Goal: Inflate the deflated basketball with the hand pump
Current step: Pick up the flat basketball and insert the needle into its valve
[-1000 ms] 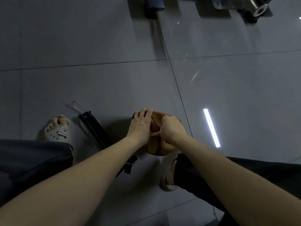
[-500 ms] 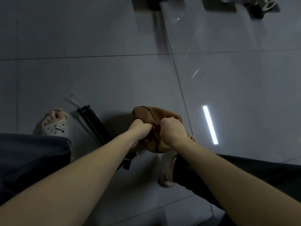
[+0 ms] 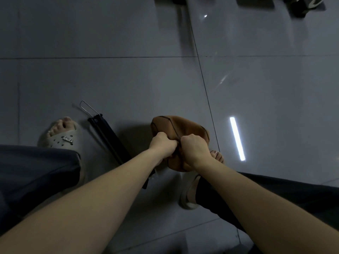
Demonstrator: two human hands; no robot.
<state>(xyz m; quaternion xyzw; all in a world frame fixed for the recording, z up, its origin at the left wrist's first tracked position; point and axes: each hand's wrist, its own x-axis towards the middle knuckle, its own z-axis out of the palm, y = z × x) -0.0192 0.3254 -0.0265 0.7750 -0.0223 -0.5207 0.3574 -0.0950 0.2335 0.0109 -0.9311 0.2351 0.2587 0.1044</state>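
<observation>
Basketball [image 3: 185,125] is totally flat and crumpled, held low over the floor [image 3: 128,79]; left hand [image 3: 162,143] and right hand [image 3: 194,147] both clench its folds; pump [image 3: 108,142] lies untouched just beside, so no pumping yet imo.

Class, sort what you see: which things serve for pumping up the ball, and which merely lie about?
For the job: basketball, gripped by the left hand and right hand; black hand pump on the floor beside it.
Not for the job: grey sandal on a foot, metal part at top right, dark object at the top edge, bright light reflection.
</observation>
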